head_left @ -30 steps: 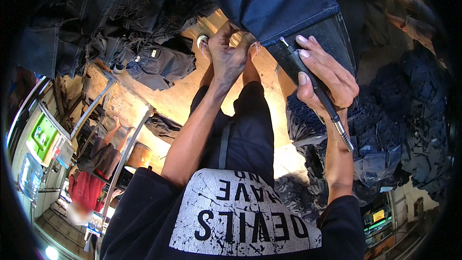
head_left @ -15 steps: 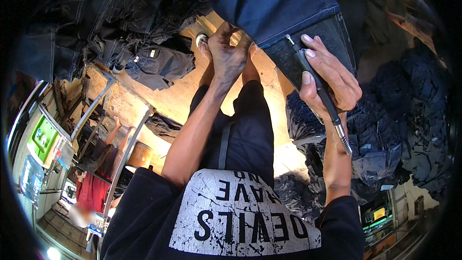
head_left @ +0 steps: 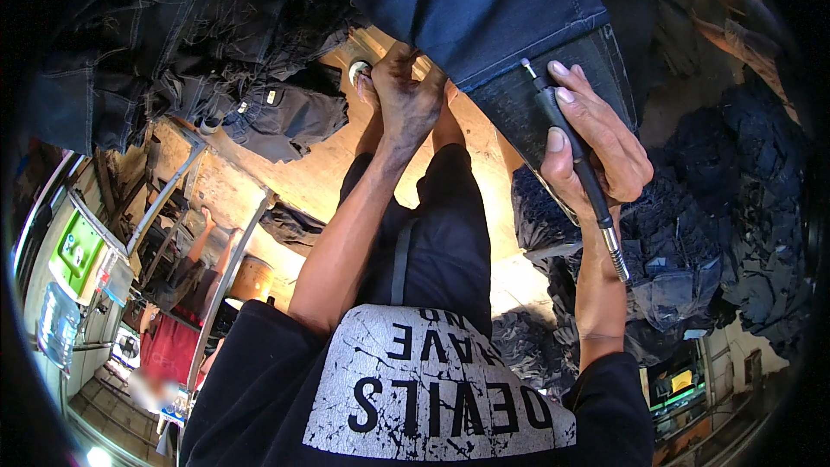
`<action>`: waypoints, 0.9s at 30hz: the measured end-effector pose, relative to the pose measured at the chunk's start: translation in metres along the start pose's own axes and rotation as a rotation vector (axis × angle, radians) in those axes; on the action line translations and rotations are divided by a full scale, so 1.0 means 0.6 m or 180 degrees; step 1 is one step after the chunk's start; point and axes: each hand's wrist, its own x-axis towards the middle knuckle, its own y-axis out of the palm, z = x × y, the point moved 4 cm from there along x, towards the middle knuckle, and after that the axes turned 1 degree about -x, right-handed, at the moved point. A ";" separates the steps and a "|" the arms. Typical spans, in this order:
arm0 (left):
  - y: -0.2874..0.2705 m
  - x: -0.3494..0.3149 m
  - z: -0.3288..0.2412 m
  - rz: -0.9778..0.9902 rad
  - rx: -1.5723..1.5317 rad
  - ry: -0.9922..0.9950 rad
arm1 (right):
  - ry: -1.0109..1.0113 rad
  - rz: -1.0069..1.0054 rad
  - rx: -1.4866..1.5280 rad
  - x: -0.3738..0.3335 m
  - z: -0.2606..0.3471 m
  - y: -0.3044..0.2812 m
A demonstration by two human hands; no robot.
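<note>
Dark blue denim (head_left: 467, 17) with a stitched hem spreads across the top middle. Below its hem shows a dark flat panel (head_left: 596, 78). My left hand (head_left: 406, 99) is closed in a fist at the denim's left edge and appears to grip that edge; its fingertips are partly hidden. A slim black rotary handpiece (head_left: 571, 143) with a metal spring collar lies in my right hand (head_left: 609, 138), held between thumb and fingers. Its small pale bit points up and left, beside the hem; whether it touches the cloth I cannot tell.
Dark garments are heaped at the upper left (head_left: 173, 43) and in a pile on the right (head_left: 692, 207). A metal-framed stand (head_left: 229, 281) rises at the left. Beyond it are a person in a red top (head_left: 169, 350), a green tray (head_left: 78, 251) and a clear water bottle (head_left: 57, 324).
The handpiece and my right hand have shifted slightly right, with the bit moving a little along the hem. My left hand stays almost in place. The denim has slid slightly left.
</note>
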 end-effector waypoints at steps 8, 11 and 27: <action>0.002 0.003 0.012 0.0150 -0.0075 0.0141 | 0.0116 0.0040 -0.0035 0.000 0.002 -0.006; 0.005 0.004 0.009 0.0235 0.0062 0.0261 | 0.0131 0.0032 -0.0043 -0.001 0.002 -0.006; 0.013 0.001 0.028 -0.0039 -0.0008 -0.0150 | 0.0183 -0.0309 -0.0049 -0.004 -0.012 -0.008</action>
